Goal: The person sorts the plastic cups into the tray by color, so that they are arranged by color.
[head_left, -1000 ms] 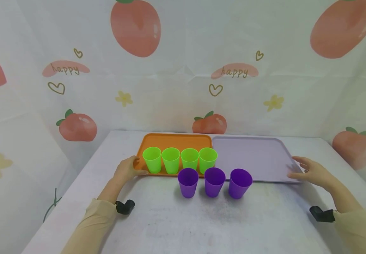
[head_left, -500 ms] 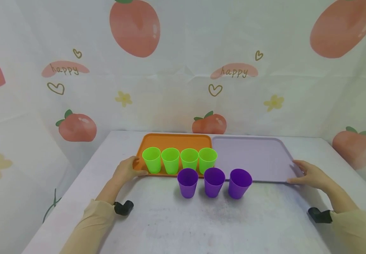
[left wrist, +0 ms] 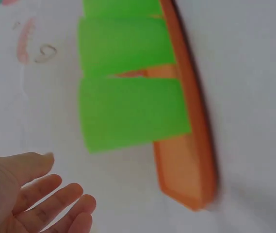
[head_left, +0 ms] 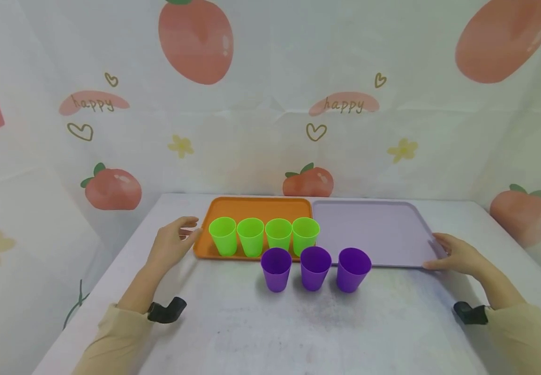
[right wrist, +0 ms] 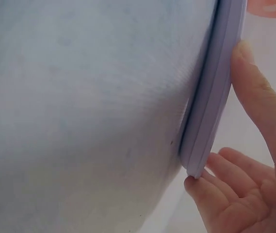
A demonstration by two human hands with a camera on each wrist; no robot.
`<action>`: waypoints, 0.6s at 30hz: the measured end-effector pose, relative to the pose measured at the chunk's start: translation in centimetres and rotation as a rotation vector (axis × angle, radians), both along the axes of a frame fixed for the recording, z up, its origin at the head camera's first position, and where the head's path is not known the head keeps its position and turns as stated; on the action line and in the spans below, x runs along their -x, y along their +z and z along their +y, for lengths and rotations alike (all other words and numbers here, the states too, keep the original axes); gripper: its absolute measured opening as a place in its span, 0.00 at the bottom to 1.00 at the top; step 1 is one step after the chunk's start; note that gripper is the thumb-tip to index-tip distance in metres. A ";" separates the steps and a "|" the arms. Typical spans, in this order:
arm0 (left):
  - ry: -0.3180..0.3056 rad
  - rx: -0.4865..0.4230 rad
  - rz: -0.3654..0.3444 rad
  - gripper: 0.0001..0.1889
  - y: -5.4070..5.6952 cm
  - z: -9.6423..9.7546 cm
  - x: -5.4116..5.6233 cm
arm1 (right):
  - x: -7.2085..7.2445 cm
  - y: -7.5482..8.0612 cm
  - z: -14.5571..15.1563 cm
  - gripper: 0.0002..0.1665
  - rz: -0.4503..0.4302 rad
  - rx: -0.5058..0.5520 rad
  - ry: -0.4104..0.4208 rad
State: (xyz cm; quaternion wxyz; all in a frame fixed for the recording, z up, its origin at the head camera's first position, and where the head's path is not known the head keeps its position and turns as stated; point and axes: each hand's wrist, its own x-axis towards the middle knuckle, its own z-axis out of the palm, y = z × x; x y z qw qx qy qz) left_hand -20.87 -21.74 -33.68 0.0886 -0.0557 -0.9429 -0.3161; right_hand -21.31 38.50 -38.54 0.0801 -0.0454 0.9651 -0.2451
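My left hand (head_left: 171,241) is off the orange tray (head_left: 251,203), just left of it, with thumb and fingers apart and nothing between them. Several bright green cups (left wrist: 133,114) stand upright in a row along that tray's front. My right hand (head_left: 460,255) holds the near right corner of the lavender tray (head_left: 369,229). In the right wrist view the thumb (right wrist: 254,77) lies against the tray's rim while the fingertips meet its end. Three purple cups, left (head_left: 276,271), middle (head_left: 315,270) and right (head_left: 353,271), stand upright before the trays.
Both trays lie side by side at the back of the white table (head_left: 270,333). Behind hangs a pale cloth (head_left: 251,130) printed with fruit, hearts and flowers. A thin dark cord (head_left: 79,299) shows past the table's left edge.
My left hand has let go of the orange tray's left end and drawn back left. The right hand has closed in on the lavender tray's corner. The cups have kept their places.
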 end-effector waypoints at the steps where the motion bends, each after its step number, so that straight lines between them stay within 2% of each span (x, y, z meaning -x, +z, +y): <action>1: -0.001 -0.013 0.026 0.20 0.4 0.3 -0.3 | 0.0 0.0 0.0 0.61 0.003 -0.006 0.001; 4: -0.037 -0.047 0.085 0.18 1.3 1.6 -0.9 | 0.0 0.2 -0.1 0.61 0.011 -0.020 0.003; 8: -0.147 -0.066 0.115 0.18 1.8 3.7 -1.6 | 0.0 0.4 -0.2 0.61 0.011 -0.042 0.002; 13: -0.292 -0.056 0.060 0.20 1.5 6.6 -2.3 | 0.0 0.4 -0.3 0.61 -0.004 -0.052 -0.003; 18: -0.363 -0.042 0.007 0.27 0.8 8.9 -2.9 | 0.0 0.4 -0.2 0.61 -0.001 -0.065 -0.004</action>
